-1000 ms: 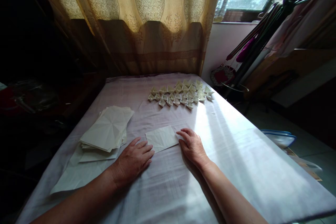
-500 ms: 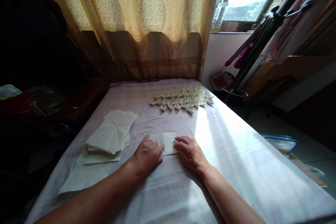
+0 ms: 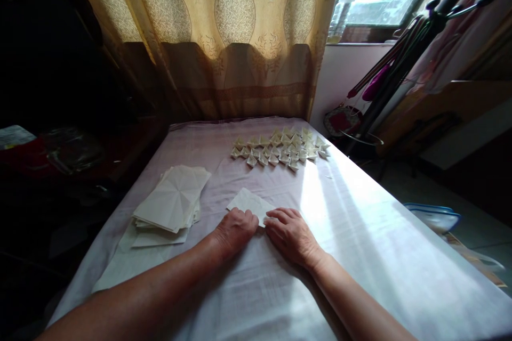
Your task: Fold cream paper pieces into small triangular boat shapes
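Note:
A pale sheet of paper (image 3: 248, 202) lies on the cloth-covered table (image 3: 360, 234), one corner pointing away from me. My left hand (image 3: 235, 230) is curled into a loose fist on the sheet's near edge, fingers pinching it. My right hand (image 3: 291, 233) lies beside it, fingers pressed together on the same near edge. The two hands almost touch. To the left lies a stack of creased paper sheets (image 3: 173, 201). Farther back, several small folded paper pieces (image 3: 280, 148) lie in rows.
A patterned curtain (image 3: 224, 37) hangs behind the table. A dark coat stand (image 3: 394, 69) with hung items rises at the right, by a window. A blue-rimmed basin (image 3: 434, 216) lies on the floor at the right. Dark clutter fills the left side.
Both hands have drawn together at the sheet's near edge. The left hand has curled from flat into a fist. The sheet has been turned, with a corner now pointing away.

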### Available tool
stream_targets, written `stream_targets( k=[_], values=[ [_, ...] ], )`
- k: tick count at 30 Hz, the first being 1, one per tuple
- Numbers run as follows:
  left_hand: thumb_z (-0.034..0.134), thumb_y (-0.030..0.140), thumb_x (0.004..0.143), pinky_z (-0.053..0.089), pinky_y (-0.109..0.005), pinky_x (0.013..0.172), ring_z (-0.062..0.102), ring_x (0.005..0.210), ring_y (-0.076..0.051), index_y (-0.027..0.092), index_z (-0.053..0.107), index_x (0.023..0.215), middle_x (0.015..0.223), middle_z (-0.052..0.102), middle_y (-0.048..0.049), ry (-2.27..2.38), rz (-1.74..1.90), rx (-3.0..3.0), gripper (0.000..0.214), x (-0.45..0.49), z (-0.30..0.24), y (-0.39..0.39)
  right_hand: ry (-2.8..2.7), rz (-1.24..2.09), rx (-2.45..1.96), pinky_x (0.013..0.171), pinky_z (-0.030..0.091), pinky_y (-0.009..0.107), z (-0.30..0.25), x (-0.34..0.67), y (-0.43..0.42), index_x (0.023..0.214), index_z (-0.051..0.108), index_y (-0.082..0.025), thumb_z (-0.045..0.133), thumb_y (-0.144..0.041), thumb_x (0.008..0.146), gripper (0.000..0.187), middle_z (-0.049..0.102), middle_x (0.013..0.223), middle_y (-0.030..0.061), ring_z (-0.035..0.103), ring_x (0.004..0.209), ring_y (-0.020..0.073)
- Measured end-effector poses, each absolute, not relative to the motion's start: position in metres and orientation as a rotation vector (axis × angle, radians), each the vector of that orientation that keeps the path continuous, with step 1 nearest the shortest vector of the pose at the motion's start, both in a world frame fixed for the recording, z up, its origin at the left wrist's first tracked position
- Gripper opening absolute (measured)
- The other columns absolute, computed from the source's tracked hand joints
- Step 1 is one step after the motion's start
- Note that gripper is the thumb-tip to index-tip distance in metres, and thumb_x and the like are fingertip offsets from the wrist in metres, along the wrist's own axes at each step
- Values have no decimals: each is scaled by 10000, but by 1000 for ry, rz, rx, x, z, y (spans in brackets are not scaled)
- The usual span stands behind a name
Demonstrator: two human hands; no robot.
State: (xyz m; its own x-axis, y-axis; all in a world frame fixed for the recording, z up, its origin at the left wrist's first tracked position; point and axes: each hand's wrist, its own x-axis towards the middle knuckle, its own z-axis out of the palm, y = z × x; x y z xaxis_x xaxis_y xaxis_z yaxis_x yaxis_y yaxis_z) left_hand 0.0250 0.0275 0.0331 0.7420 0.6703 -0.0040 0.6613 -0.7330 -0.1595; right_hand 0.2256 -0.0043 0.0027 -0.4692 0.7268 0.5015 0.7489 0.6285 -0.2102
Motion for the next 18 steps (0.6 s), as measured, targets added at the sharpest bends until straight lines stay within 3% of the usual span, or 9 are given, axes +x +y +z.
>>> stream_targets(
  k=[8, 11, 13, 15, 18],
  values=[
    [537, 95, 916, 535, -335, 659, 698, 790, -242, 175, 621, 861, 836, 698, -55, -1322, -149, -2700, 128, 20, 24, 17, -2277, -75, -1006, 800, 479, 359, 8, 208, 3, 899, 655, -186, 487, -120, 909, 181, 739, 962, 64, 640, 891, 214],
    [544, 95, 914, 558, -316, 708, 703, 819, -210, 195, 643, 901, 882, 723, -40, -1360, -260, -2708, 141, 13, 17, 14, -2269, -29, -969, 844, 485, 382, 8, 210, 2, 1036, 649, -188, 551, -230, 913, 163, 727, 1051, 89, 637, 965, 232],
    [540, 67, 899, 569, -306, 795, 709, 905, -190, 206, 666, 949, 988, 746, -42, -1321, -497, -2766, 194, 4, 10, 15, -2261, -5, -994, 896, 481, 413, 8, 217, 2, 1192, 609, -183, 623, -289, 877, 333, 700, 1157, 117, 620, 1058, 256],
    [518, 38, 887, 566, -310, 879, 705, 1000, -182, 217, 685, 1002, 1065, 755, -40, -1236, -845, -2806, 271, -6, 2, 16, -2265, 4, -1055, 923, 476, 437, 6, 228, 3, 1298, 557, -186, 652, -255, 834, 478, 670, 1230, 126, 597, 1120, 273],
    [509, 47, 883, 580, -346, 881, 719, 986, -182, 235, 705, 1021, 1057, 768, -30, -1138, -1072, -2861, 304, -19, -7, 15, -2301, 0, -1140, 914, 484, 441, 3, 242, 5, 1296, 577, -211, 615, -149, 798, 504, 661, 1254, 114, 588, 1130, 275]
  ],
)
